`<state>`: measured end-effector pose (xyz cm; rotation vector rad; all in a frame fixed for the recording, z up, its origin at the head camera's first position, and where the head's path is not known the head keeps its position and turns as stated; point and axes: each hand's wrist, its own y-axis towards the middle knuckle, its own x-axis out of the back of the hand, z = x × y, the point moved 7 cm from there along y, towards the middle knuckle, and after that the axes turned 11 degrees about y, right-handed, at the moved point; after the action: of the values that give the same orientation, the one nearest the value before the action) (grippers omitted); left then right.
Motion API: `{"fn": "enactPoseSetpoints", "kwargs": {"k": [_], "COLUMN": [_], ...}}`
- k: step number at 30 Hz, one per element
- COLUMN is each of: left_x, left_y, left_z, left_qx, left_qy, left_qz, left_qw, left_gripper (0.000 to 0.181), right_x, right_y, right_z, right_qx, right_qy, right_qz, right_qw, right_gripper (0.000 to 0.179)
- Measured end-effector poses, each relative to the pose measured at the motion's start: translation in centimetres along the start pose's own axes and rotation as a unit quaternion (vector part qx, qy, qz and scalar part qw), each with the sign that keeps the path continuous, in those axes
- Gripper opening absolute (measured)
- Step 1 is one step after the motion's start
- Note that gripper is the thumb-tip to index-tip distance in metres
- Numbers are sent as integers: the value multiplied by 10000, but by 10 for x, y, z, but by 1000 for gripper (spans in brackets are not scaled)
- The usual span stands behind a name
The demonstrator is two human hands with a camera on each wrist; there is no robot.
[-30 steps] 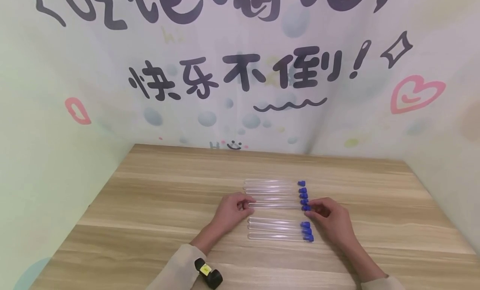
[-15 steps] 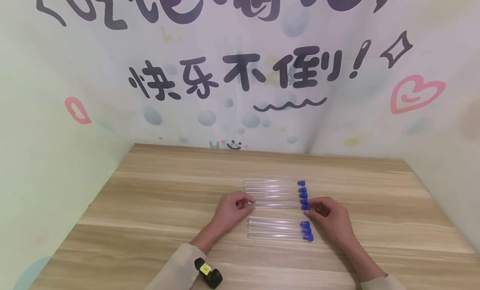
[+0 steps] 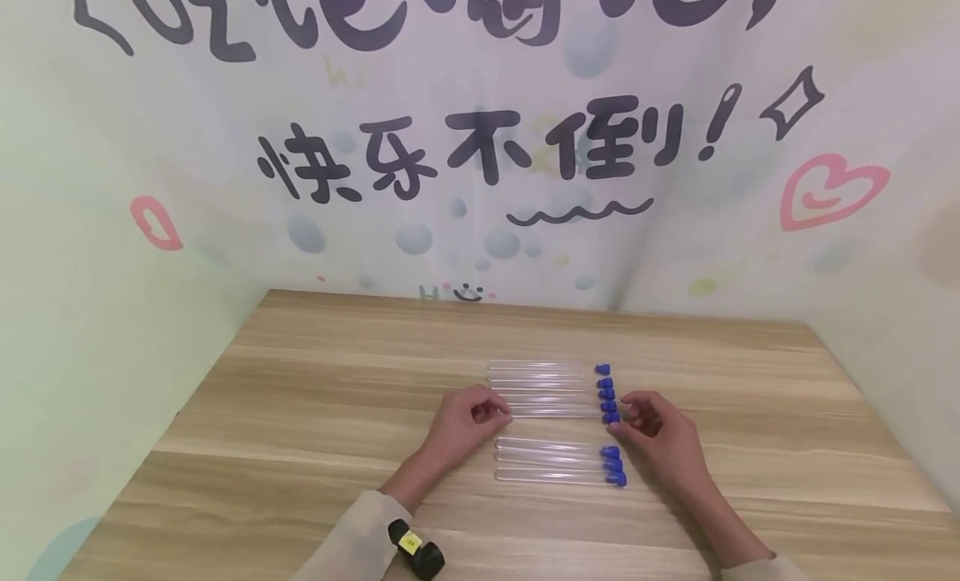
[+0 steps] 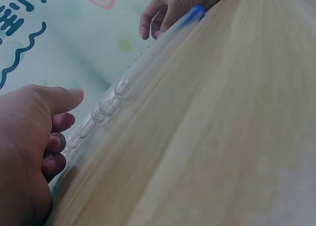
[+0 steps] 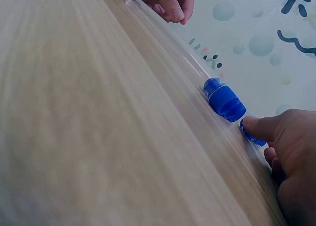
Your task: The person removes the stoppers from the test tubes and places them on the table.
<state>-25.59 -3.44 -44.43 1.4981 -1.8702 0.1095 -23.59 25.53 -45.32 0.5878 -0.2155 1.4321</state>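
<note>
Several clear test tubes with blue caps lie side by side on the table, in a far group and a near group. My left hand is at the rounded ends of the far group; its thumb is straight and its other fingers loosely curled. My right hand is at the capped ends. In the right wrist view its thumb touches or nearly touches a blue cap; a nearer blue cap stands apart from it. In the left wrist view, rounded tube ends lie beyond the thumb.
The wooden table has a printed cloth backdrop behind it and pale walls at both sides. A black device with a yellow label sits at the left sleeve. The farthest tube has its blue cap slightly apart from it.
My right index finger has lifted slightly away from the caps, while the thumb stays close to them. The left hand and the tubes have hardly moved.
</note>
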Motion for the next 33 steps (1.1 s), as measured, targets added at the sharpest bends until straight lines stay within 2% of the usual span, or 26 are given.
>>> {"fn": "enactPoseSetpoints", "kwargs": {"k": [7,14,18,26,30,33], "left_x": [-1,0,0,2,4,5], "left_y": [0,1,-1,-10,-16,-20], "left_z": [1,0,1,6,7,7], "left_qx": [72,76,144,339,495,498], "left_qy": [-54,-61,-158,-88,-116,-219], "left_qz": [77,57,67,106,248,369], "left_qw": [9999,9999,9997,9993,9984,9978], "left_gripper": [6,5,5,5,6,8], "right_x": [0,4,5,2,-1,-2], "right_y": [-1,-2,-4,-12,-16,-17], "right_z": [0,2,2,6,9,9], "right_qx": [-130,12,5,157,304,398], "right_qy": [202,122,257,477,479,446], "right_qz": [20,-159,-130,112,367,520], "right_qw": [9997,9998,9996,9987,9977,9969], "right_gripper": [33,28,23,17,15,15]}}
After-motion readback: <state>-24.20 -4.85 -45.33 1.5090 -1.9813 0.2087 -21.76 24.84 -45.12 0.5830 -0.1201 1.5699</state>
